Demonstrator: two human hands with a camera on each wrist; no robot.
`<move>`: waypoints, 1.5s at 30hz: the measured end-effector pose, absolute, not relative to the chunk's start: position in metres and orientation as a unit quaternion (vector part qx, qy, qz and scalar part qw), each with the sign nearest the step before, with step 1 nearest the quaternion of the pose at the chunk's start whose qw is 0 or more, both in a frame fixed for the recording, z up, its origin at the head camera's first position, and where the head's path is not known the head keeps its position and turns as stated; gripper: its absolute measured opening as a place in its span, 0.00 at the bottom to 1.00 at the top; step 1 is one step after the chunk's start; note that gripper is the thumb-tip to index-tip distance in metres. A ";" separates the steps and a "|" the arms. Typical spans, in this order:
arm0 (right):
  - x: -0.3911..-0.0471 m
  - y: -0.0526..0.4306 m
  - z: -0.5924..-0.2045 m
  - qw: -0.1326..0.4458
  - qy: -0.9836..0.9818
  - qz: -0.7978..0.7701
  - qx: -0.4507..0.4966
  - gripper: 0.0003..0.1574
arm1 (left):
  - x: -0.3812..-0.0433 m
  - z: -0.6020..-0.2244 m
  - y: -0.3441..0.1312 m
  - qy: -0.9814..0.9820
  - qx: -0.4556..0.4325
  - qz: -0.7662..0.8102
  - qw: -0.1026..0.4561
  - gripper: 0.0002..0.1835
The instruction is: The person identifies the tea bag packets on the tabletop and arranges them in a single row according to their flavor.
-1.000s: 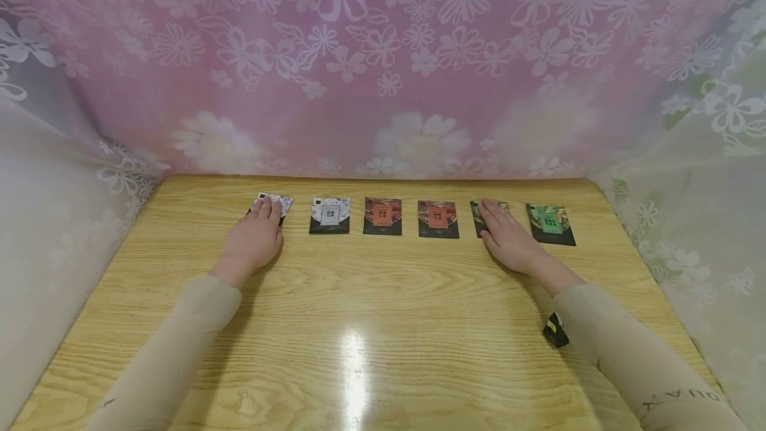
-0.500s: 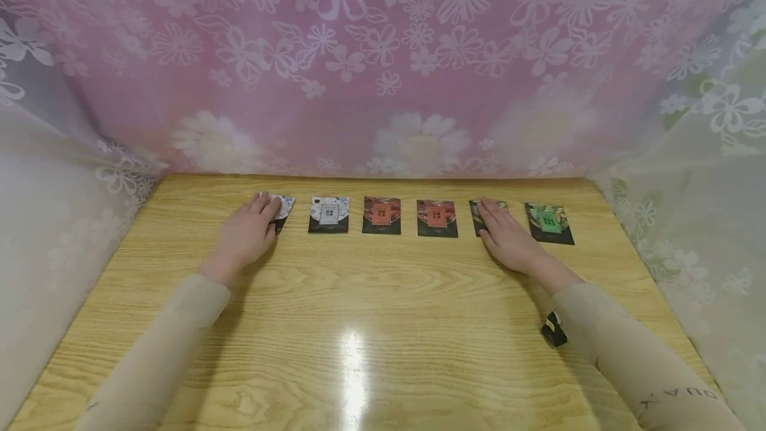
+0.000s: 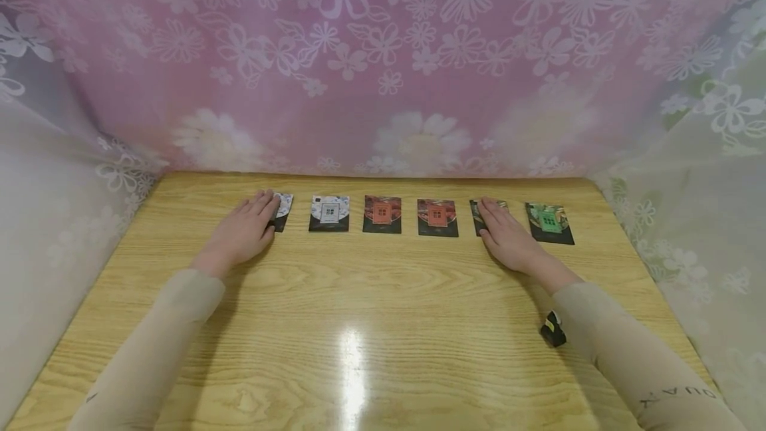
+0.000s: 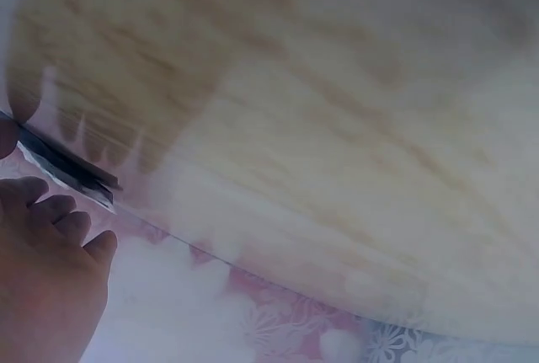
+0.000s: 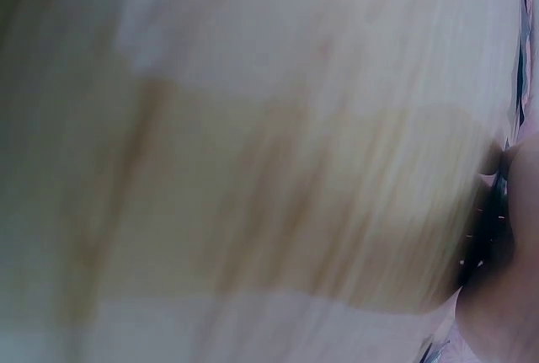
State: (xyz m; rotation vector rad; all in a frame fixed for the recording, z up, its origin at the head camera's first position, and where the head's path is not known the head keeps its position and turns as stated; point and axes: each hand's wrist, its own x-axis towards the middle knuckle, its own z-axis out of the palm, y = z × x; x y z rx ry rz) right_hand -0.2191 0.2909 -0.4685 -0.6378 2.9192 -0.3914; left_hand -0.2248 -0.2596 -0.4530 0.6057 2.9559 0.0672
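Near the table's back edge, flat packets stand in a row. My left hand (image 3: 242, 228) rests with extended fingers over the left part of a white-and-black packet (image 3: 282, 213), leaving its right strip showing. In the left wrist view, that packet's dark edge (image 4: 67, 169) lies beside the fingertips. My right hand (image 3: 509, 235) lies flat across a green-and-black packet (image 3: 479, 223), covering most of it. Just right of this hand is another green packet (image 3: 549, 223), turned slightly. Between the hands lie a second white packet (image 3: 328, 213) and two red ones, a left red packet (image 3: 382, 214) and a right red packet (image 3: 437, 217).
A small black object with a yellow mark (image 3: 553, 329) sits by the right sleeve (image 3: 622, 344). The wooden table (image 3: 359, 298) meets a pink flowered curtain (image 3: 383, 85) behind, and pale flowered sheets hang at both sides.
My left hand has shifted left, uncovering more of the white packet's right side. That packet has turned a little, its right edge now steeper. The right hand has stayed in place.
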 end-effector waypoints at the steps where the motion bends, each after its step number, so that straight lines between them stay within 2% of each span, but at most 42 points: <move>1: -0.219 0.291 -0.469 0.063 0.967 -0.129 -0.211 0.39 | -0.226 -0.453 -0.258 0.977 0.202 0.021 0.062 0.36; 12: -0.219 0.291 -0.470 0.065 0.967 -0.127 -0.211 0.40 | -0.227 -0.455 -0.242 0.974 0.212 0.016 0.073 0.34; 45: -0.214 0.286 -0.466 0.053 0.972 -0.101 -0.206 0.41 | -0.224 -0.452 -0.242 0.976 0.204 0.013 0.078 0.34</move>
